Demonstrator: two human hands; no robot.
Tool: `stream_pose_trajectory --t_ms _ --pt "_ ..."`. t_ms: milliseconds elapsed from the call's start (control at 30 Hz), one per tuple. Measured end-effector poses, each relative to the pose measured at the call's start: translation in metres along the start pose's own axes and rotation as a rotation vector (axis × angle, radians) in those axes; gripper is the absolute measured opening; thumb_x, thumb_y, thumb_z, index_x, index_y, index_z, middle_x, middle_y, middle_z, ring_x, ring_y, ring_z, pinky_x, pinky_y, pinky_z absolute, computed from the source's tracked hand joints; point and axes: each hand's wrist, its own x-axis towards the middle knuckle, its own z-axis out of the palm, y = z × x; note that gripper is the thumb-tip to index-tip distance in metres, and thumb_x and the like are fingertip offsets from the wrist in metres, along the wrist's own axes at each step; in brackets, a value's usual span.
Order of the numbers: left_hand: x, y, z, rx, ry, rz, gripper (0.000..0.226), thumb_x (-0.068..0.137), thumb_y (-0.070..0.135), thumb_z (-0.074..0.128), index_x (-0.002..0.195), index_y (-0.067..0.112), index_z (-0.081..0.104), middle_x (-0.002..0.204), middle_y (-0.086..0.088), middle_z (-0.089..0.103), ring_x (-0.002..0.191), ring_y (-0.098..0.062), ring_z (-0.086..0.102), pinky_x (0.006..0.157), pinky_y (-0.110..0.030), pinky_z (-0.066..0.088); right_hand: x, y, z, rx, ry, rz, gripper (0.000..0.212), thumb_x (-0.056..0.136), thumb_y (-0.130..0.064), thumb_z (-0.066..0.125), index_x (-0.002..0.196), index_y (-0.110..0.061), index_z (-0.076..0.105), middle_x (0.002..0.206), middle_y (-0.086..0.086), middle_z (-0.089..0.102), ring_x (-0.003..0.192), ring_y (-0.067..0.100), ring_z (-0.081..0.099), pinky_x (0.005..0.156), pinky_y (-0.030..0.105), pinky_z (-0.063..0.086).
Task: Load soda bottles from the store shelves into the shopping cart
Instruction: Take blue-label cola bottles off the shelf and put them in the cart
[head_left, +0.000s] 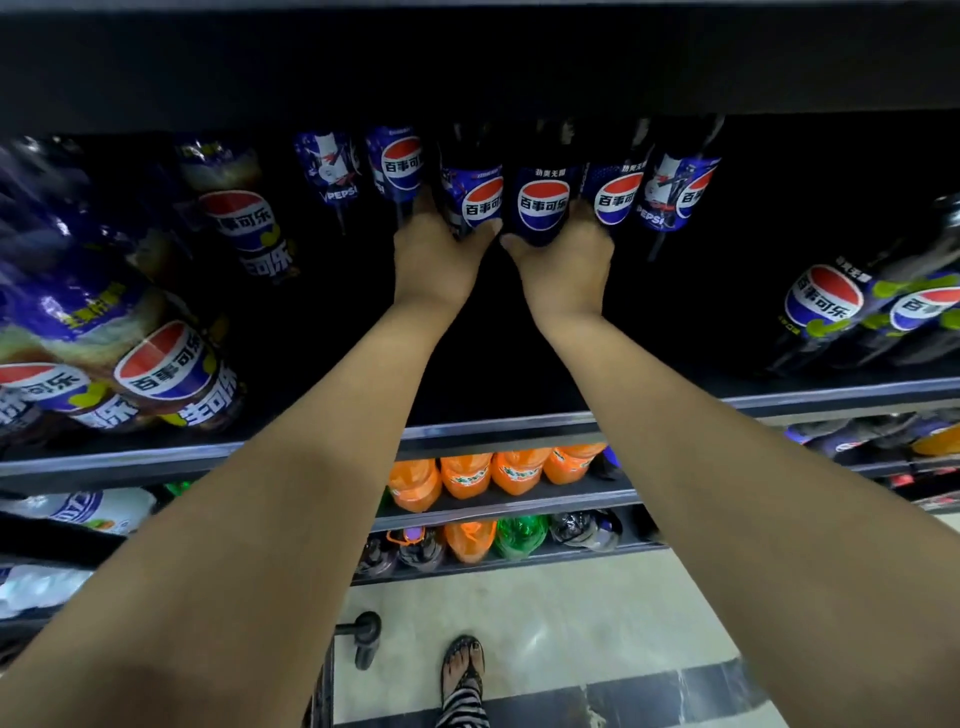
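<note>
Forearms (311, 467) outstretched, gripped two upright neighbours deep on shelf (498, 431): left hand (441, 254) curled round left cola bottle (475, 200), right hand (566, 265) round right cola bottle (543, 202). Equally near; probably called for drawing straight back toward body.

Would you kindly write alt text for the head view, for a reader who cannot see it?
Both hands reach to the back of a dark shelf, the left hand gripping a blue-label Pepsi bottle and the right hand a black-label one. Orange bottles line a lower shelf, and a sandalled foot stands on the floor.
</note>
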Motion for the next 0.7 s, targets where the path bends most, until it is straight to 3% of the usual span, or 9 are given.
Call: stream_pose_trajectory --t_ms 100,200,300,433,567,700 --pt "-0.029 0.003 -0.015 0.056 0.013 0.010 0.052 0.091 0.033 0.063 0.135 0.010 0.048 0.127 -0.007 0.062 0.116 -0.021 0.058 0.084 -0.015 0.039 -0.027 -0.002 -0.018 -0.084 -0.069 -0.039 0.062 0.070 -0.025 0.081 0.118 0.003 0.053 0.118 0.018 0.061 0.113 0.033 0.056 0.093 0.037 0.048" --pt "-0.071 0.004 -0.039 0.207 -0.009 0.040 0.058 0.092 0.036 0.060 0.139 0.006 0.043 0.124 -0.016 0.061 0.113 -0.031 0.059 0.081 -0.025 0.043 -0.064 -0.010 -0.042 -0.257 -0.164 -0.050 0.067 0.076 -0.034 0.077 0.125 0.001 0.047 0.124 0.018 0.055 0.117 0.035 0.049 0.092 0.039 0.044" --pt "-0.123 0.005 -0.069 0.404 -0.062 0.042 0.065 0.094 0.038 0.056 0.144 0.001 0.035 0.129 -0.025 0.055 0.120 -0.037 0.052 0.092 -0.039 0.045 -0.108 -0.022 -0.068 -0.376 -0.234 -0.099 0.073 0.080 -0.041 0.070 0.133 -0.001 0.040 0.131 0.017 0.050 0.121 0.035 0.044 0.096 0.040 0.041" --pt "-0.193 -0.001 -0.116 0.662 -0.099 0.090 0.066 0.098 0.040 0.047 0.146 -0.001 0.030 0.139 -0.024 0.047 0.131 -0.037 0.040 0.109 -0.041 0.031 -0.172 -0.036 -0.091 -0.493 -0.313 -0.247 0.072 0.084 -0.044 0.064 0.136 -0.002 0.037 0.133 0.018 0.047 0.122 0.036 0.042 0.099 0.042 0.039" --pt "-0.258 -0.022 -0.166 0.842 -0.130 0.074 0.067 0.099 0.047 0.039 0.146 0.001 0.031 0.144 -0.021 0.043 0.138 -0.035 0.033 0.114 -0.042 0.024 -0.245 -0.044 -0.098 -0.568 -0.433 -0.343 0.067 0.087 -0.047 0.059 0.132 -0.002 0.038 0.128 0.019 0.048 0.120 0.036 0.042 0.099 0.041 0.037" --pt "-0.317 -0.056 -0.214 0.921 -0.161 0.032 0.064 0.099 0.047 0.037 0.142 0.000 0.039 0.139 -0.023 0.049 0.134 -0.037 0.039 0.113 -0.045 0.027 -0.321 -0.047 -0.092 -0.574 -0.573 -0.329 0.064 0.086 -0.050 0.057 0.127 -0.003 0.040 0.124 0.018 0.050 0.116 0.035 0.044 0.096 0.040 0.037"
